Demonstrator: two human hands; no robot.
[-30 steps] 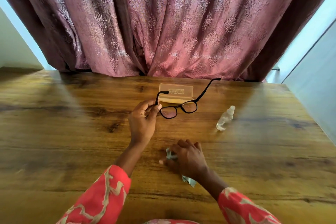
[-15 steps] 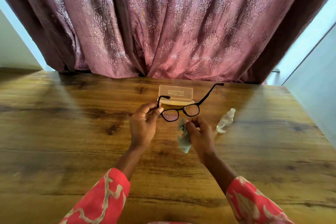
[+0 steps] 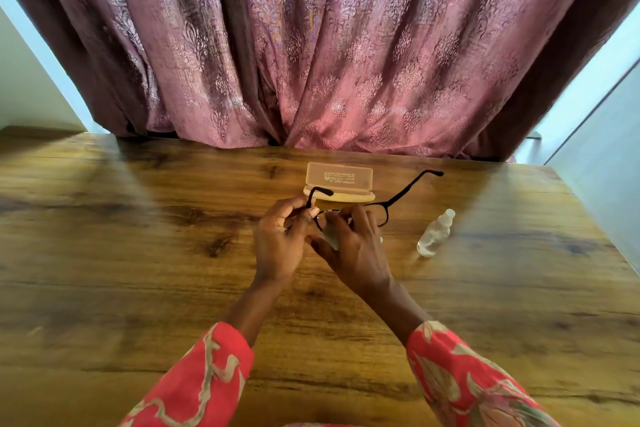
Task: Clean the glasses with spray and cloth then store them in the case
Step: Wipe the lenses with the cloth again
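The black-framed glasses (image 3: 398, 198) are held above the wooden table, temples unfolded and pointing away from me. My left hand (image 3: 280, 239) pinches the frame at its left hinge. My right hand (image 3: 353, 246) holds the pale green cloth (image 3: 330, 232) against the left lens, hiding most of that lens and the cloth. The open translucent beige case (image 3: 339, 180) lies just behind the glasses. A small clear spray bottle (image 3: 434, 234) lies tilted on the table to the right of my hands.
The wooden table (image 3: 138, 253) stretches wide on both sides, its right edge near a pale wall. A pink patterned curtain (image 3: 311, 45) hangs along the table's far edge, right behind the case.
My right hand lifted the cloth off the table and brought it up onto the left lens. The left hand kept hold of the glasses, almost in place.
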